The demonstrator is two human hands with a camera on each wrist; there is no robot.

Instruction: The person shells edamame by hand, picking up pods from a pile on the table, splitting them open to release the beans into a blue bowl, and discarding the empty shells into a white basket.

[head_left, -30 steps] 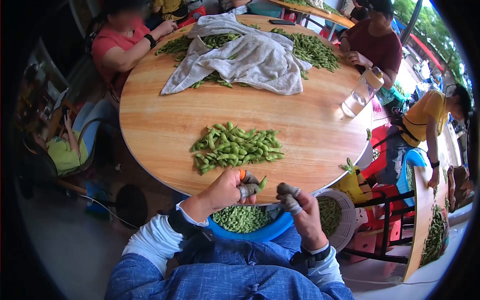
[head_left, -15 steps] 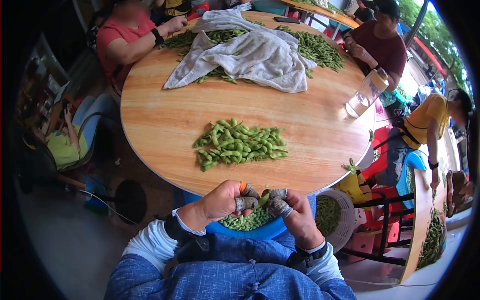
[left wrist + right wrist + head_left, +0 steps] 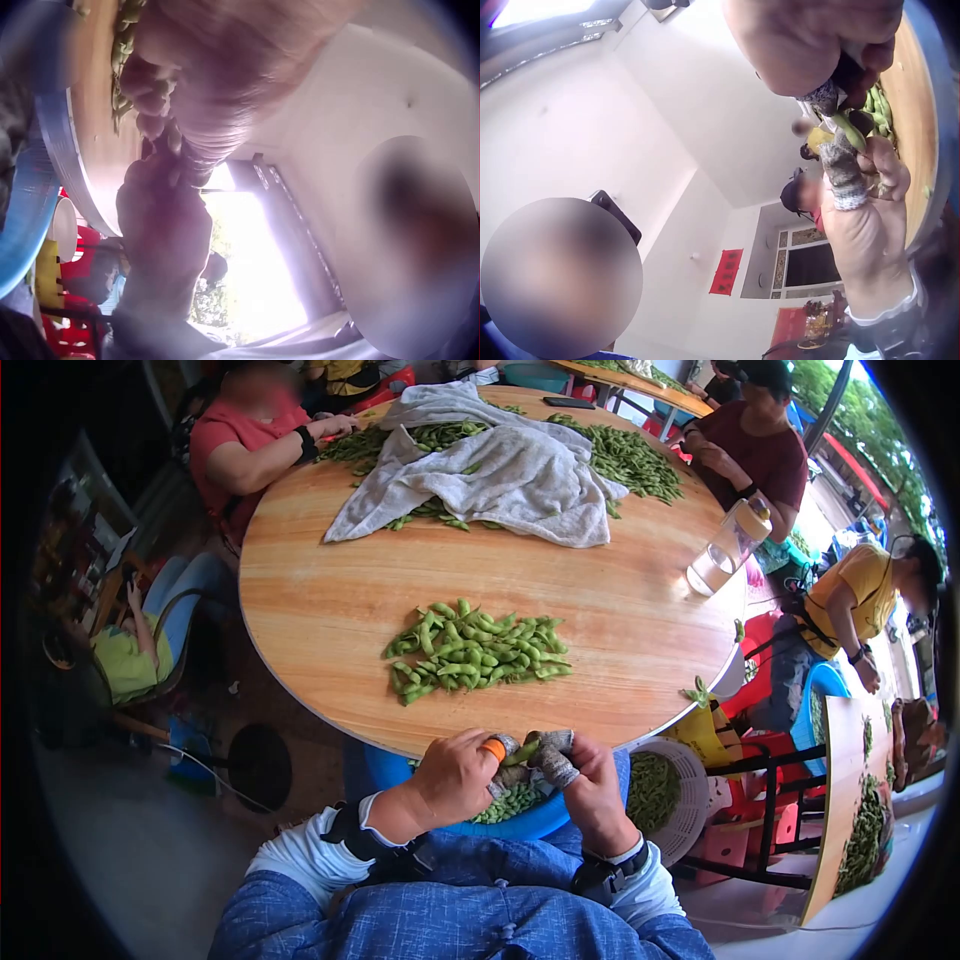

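Observation:
A green soybean pod (image 3: 522, 752) is pinched between both hands, close over the table's near edge. My left hand (image 3: 452, 775) grips it with fingers curled; grey cloth covers and an orange band are on its digits. My right hand (image 3: 592, 788), with similar covers, pinches the pod's other end. The right wrist view shows the pod (image 3: 850, 131) between covered thumbs. Under the hands is a blue basin (image 3: 535, 822) with shelled beans (image 3: 508, 806), partly hidden. A pile of pods (image 3: 480, 652) lies on the table ahead.
On the round wooden table (image 3: 330, 630) a grey towel (image 3: 510, 485) covers more pods. A water bottle (image 3: 722, 555) stands at the right edge. A white basket (image 3: 692, 810) of pods is beside the right hand. Other people sit or stand around.
The right hand has come left to meet the left hand at the pod, and both now hold it. The left hand has rolled, its back more upward. The person in yellow has lifted a hand from the side table.

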